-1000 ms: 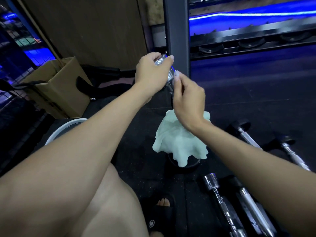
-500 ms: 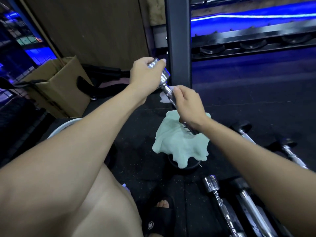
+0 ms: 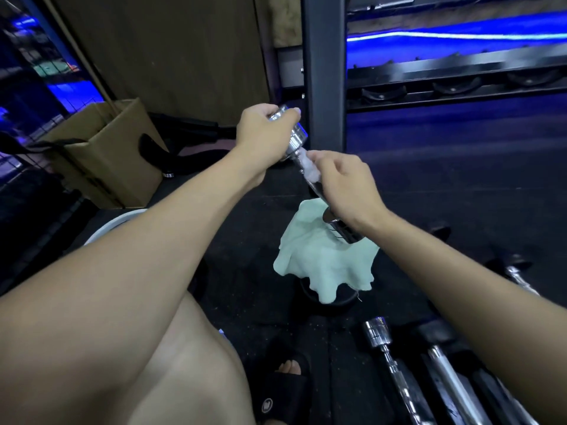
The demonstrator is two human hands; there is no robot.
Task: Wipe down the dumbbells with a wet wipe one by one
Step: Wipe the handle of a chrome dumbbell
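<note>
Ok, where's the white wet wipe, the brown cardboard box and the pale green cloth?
White wet wipe (image 3: 310, 170): head view, on the bunched part wrapped around the dumbbell bar.
Brown cardboard box (image 3: 122, 161): head view, on its side wall.
Pale green cloth (image 3: 322, 265): head view, on the middle of its draped surface.

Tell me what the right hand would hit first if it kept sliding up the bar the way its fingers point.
Probably the chrome end weight that the left hand grips. The right hand, pinching a white wipe around the dumbbell bar, points up along it toward that weight, with only a short stretch of bar between.
</note>
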